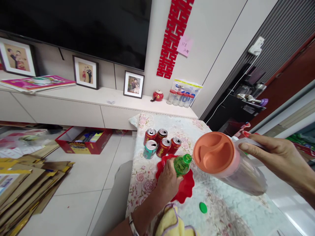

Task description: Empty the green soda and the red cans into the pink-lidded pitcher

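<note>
My left hand [169,179] is wrapped around a green plastic bottle [182,165], its neck tilted up toward the right. Beneath them is a red dish with a wavy rim [187,187]. My right hand [275,154] grips the handle of a clear pitcher [246,177], which is tipped so its orange lid [214,152] faces the bottle. Cloudy contents show low in the pitcher. A loose green cap [203,207] lies on the flowered tablecloth [145,178]. Several opened drink cans [163,147], mostly red and one teal [150,149], stand behind the dish.
A yellow towel [172,223] lies at the table's near edge. Behind the table, a low cabinet [115,101] holds framed photos [133,84], red-lidded jars [180,99] and a red pot [157,95]. On the floor at left are flattened cardboard [31,183] and a red box [83,144].
</note>
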The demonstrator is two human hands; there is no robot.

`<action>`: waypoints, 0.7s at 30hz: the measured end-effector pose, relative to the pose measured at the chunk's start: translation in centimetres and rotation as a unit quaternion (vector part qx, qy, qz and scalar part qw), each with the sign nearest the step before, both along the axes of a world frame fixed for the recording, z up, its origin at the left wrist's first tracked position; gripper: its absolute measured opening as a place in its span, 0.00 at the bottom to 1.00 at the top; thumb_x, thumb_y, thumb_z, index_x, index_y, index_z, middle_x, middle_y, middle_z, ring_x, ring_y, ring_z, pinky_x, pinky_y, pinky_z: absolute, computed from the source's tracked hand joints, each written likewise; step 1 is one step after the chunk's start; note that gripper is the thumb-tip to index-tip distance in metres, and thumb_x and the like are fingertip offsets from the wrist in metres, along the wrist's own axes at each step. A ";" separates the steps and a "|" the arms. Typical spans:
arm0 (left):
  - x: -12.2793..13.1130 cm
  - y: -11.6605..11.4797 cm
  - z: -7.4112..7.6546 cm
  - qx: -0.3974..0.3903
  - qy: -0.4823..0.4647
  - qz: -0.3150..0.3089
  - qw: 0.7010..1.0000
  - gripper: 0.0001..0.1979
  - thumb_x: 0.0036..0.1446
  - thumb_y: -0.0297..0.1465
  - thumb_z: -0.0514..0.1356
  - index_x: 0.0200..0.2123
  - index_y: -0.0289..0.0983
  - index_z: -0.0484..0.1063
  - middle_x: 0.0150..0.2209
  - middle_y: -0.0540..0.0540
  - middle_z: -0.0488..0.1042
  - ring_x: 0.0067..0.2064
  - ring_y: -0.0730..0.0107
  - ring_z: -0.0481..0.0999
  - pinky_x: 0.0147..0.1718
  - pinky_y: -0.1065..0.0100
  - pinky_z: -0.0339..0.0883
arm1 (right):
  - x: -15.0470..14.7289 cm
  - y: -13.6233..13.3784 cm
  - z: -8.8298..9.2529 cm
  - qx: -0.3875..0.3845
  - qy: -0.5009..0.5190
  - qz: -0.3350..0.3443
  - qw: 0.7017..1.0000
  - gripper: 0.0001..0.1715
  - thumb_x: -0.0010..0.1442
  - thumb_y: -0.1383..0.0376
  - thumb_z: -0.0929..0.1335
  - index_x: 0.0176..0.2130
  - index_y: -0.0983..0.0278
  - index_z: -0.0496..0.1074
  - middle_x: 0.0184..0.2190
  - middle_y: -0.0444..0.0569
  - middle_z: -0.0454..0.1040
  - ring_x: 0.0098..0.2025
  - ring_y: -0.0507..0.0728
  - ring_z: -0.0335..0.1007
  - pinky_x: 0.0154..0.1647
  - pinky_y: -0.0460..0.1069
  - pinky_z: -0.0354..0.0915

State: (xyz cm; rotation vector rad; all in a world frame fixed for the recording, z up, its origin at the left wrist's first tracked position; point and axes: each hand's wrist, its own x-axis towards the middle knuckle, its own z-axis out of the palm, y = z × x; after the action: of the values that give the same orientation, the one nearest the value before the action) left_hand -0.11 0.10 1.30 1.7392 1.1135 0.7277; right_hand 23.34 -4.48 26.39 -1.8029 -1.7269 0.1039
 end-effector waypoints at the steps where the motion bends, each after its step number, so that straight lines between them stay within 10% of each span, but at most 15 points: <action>1: 0.0 0.0 0.0 -0.001 0.000 0.000 1.000 0.36 0.58 0.24 0.62 0.68 0.33 0.56 0.69 0.30 0.68 0.73 0.48 0.67 0.72 0.53 0.62 | 0.0 0.0 0.0 0.000 0.000 0.001 1.000 0.32 0.51 0.33 0.76 0.24 0.58 0.83 0.19 0.47 0.67 0.24 0.54 0.60 0.21 0.46 0.59; 21: -0.1 0.0 -0.2 0.004 -0.013 0.003 1.000 0.36 0.57 0.24 0.62 0.68 0.34 0.57 0.68 0.31 0.68 0.73 0.48 0.68 0.71 0.53 0.63 | -0.1 -0.2 0.1 -0.003 -0.013 0.004 1.000 0.35 0.52 0.33 0.75 0.22 0.60 0.79 0.19 0.46 0.66 0.24 0.53 0.60 0.21 0.46 0.59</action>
State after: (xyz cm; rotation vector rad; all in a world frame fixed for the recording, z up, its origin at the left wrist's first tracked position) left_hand -0.16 0.07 1.11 1.7291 1.1006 0.7566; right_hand 23.27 -4.71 26.52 -1.8083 -1.7538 0.0901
